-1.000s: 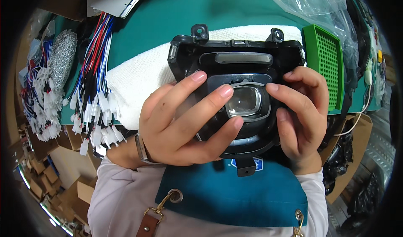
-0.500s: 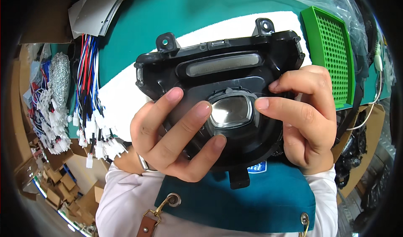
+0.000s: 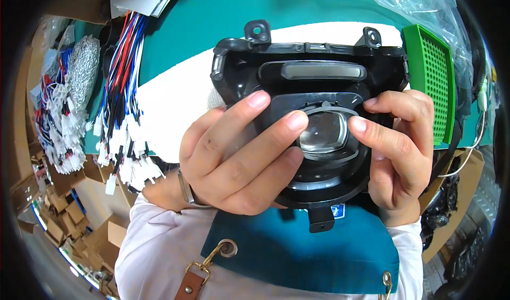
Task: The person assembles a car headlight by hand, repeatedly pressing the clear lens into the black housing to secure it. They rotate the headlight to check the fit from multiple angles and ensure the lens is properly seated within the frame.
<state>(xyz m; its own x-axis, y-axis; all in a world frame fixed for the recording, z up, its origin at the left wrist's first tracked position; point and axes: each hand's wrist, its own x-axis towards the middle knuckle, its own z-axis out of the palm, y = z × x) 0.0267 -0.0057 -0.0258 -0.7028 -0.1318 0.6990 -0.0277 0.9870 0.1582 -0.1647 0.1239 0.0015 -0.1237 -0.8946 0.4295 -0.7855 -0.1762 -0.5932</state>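
A black vehicle lamp (image 3: pixel 319 99) is held up in front of me above the bench, its front side showing. It has a long clear light strip (image 3: pixel 325 71) near its top and a rounded glass lens (image 3: pixel 323 133) in the middle. My left hand (image 3: pixel 231 159) is bent round the lamp's left side, fingertips at the lens's left edge. On the other side, my right hand (image 3: pixel 406 148) grips the housing, with a fingertip by the lens's right rim. Both thumbs are hard to make out. Two mounting tabs stick up on top and a bracket (image 3: pixel 321 220) hangs below.
A white cloth (image 3: pixel 170 98) lies on the green bench top (image 3: pixel 223 8). Bundled wires with white connectors (image 3: pixel 127 162) hang at the left, beside more wiring (image 3: pixel 64 135). A green perforated tray (image 3: pixel 433 82) and clear plastic film (image 3: pixel 419 2) are at the right.
Both hands and the lamp have shifted to the right, and its top edge is more level. The lens has lost its bright glare. My whole view has also shifted slightly.
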